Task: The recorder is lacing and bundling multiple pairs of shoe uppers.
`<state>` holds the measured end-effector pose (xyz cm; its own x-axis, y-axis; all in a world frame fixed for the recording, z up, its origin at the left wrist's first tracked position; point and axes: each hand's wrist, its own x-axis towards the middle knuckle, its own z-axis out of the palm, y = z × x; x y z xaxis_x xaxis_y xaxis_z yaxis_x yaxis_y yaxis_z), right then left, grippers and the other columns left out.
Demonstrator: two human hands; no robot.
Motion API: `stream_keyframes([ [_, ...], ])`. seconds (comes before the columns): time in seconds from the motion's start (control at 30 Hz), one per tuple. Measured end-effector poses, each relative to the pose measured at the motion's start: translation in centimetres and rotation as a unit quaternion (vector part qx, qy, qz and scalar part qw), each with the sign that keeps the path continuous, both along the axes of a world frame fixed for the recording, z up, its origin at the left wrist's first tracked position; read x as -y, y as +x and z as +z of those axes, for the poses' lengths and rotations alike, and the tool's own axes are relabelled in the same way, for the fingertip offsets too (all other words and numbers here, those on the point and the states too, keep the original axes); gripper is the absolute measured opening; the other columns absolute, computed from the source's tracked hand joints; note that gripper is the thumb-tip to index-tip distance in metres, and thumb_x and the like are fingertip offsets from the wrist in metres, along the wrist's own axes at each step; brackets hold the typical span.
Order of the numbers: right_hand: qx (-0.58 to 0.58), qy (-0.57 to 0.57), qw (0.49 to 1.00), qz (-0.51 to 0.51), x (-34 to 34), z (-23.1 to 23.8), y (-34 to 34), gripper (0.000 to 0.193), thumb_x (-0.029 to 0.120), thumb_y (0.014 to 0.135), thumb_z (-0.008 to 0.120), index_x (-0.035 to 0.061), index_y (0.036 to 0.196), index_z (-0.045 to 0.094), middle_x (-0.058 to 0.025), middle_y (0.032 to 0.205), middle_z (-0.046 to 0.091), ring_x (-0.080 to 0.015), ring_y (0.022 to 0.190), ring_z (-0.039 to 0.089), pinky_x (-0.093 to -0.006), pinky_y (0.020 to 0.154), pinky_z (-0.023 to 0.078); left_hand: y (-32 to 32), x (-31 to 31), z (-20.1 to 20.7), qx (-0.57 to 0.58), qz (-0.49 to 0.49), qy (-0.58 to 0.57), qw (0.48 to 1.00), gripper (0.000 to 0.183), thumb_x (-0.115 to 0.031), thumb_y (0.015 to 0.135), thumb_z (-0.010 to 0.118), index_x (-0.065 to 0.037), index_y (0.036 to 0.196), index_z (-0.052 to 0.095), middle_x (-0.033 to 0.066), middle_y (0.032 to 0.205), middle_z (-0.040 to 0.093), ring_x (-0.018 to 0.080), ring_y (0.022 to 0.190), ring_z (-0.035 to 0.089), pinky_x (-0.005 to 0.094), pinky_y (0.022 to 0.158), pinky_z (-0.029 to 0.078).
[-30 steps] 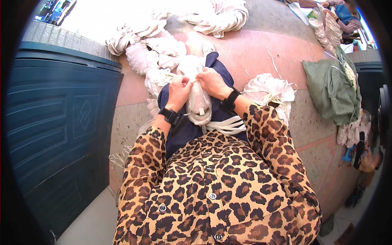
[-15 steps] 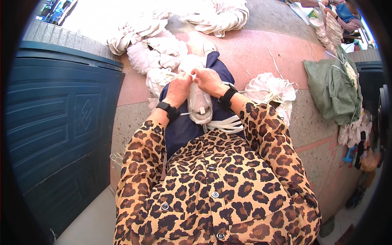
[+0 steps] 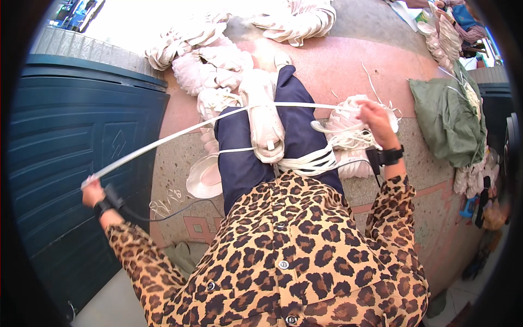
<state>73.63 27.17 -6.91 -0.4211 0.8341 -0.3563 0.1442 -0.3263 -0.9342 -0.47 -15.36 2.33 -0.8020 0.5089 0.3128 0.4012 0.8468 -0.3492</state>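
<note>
Fingers of the left hand (image 3: 95, 196) pinch one end of a white lace (image 3: 169, 139), in front of one blue door (image 3: 60, 158). A loose oval piece (image 3: 205, 180) lies on the floor beside the left thigh (image 3: 239, 171); beyond it, pale heaps (image 3: 212, 71) run together, too merged to count. One shoe (image 3: 267, 128) lies lengthwise between the two thighs, with the lace stretched across it. One thin cord (image 3: 236, 150) crosses the left thigh to the shoe, and a hank (image 3: 310, 164) of white strands lies over the right thigh; its strands cannot be counted. The right hand (image 3: 379, 125) has its fingers curled narrow; the lace runs toward them, but its end is lost against one white heap (image 3: 357, 139), so I cannot tell whether they grip it. Farther right slumps one green sack (image 3: 444, 125).

The step in hand looks like drawing the lace out over the shoe; the next move seems to call for a steady, even pull.
</note>
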Motion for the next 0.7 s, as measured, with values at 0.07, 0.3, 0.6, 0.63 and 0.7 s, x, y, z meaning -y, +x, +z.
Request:
stream_keyframes([
  [0.07, -0.17, -0.045, 0.977, -0.119, -0.6, 0.1, 3.9, 0.024, 0.016, 0.088, 0.051, 0.0007, 0.106, 0.053, 0.005, 0.06, 0.039, -0.0057, 0.054, 0.038, -0.0244, 0.064, 0.042, -4.0, 7.6, 4.2, 0.262, -0.056, 0.201, 0.942, 0.025, -0.016, 0.08, 0.06, -0.001, 0.1, 0.063, 0.0132, 0.1, 0.063, 0.0192, 0.096, 0.059, 0.029, 0.082, 0.045],
  [0.3, -0.568, -0.009, 0.807, -0.161, -6.1, 7.5, 18.0, 0.016, 0.001, 0.089, 0.04, -0.0029, 0.103, 0.047, 0.002, 0.061, 0.035, -0.0088, 0.054, 0.037, -0.0289, 0.07, 0.042, -3.4, 7.3, 11.1, 0.423, 0.091, 0.646, 0.629, 0.014, -0.01, 0.087, 0.048, -0.008, 0.072, 0.046, -0.0038, 0.06, 0.027, 0.0088, 0.053, 0.035, 0.023, 0.051, 0.031],
  [0.6, -0.148, 0.067, 0.984, -0.074, -5.4, 8.0, 2.9, 0.025, 0.009, 0.088, 0.049, -0.0018, 0.11, 0.052, -0.0142, 0.106, 0.058, -0.0183, 0.096, 0.057, -0.0293, 0.091, 0.044, 23.4, -23.0, -1.5, 0.668, -0.139, 0.452, 0.574, 0.045, -0.006, 0.083, 0.054, 0.005, 0.124, 0.037, -0.002, 0.068, 0.046, 0.0044, 0.054, 0.043, 0.019, 0.048, 0.039],
  [0.63, -0.006, 0.068, 0.997, -0.035, -4.5, 6.3, -0.1, 0.025, 0.016, 0.088, 0.052, -0.0007, 0.107, 0.055, -0.012, 0.096, 0.061, -0.0157, 0.089, 0.059, -0.0266, 0.082, 0.048, 26.5, -24.8, -2.6, 0.678, -0.136, 0.413, 0.593, 0.047, -0.007, 0.082, 0.056, 0.005, 0.124, 0.036, 0.0004, 0.074, 0.052, 0.0068, 0.058, 0.05, 0.0195, 0.053, 0.044],
  [0.7, 0.055, 0.106, 0.985, 0.123, -2.2, 3.0, -5.3, 0.017, 0.015, 0.087, 0.053, 0.0025, 0.096, 0.062, -0.0076, 0.085, 0.062, -0.0135, 0.083, 0.059, -0.025, 0.073, 0.049, 31.7, -27.8, -4.3, 0.759, -0.142, 0.331, 0.542, 0.043, -0.009, 0.083, 0.057, 0.005, 0.12, 0.041, 0.0063, 0.082, 0.06, 0.01, 0.067, 0.058, 0.0201, 0.061, 0.048],
])
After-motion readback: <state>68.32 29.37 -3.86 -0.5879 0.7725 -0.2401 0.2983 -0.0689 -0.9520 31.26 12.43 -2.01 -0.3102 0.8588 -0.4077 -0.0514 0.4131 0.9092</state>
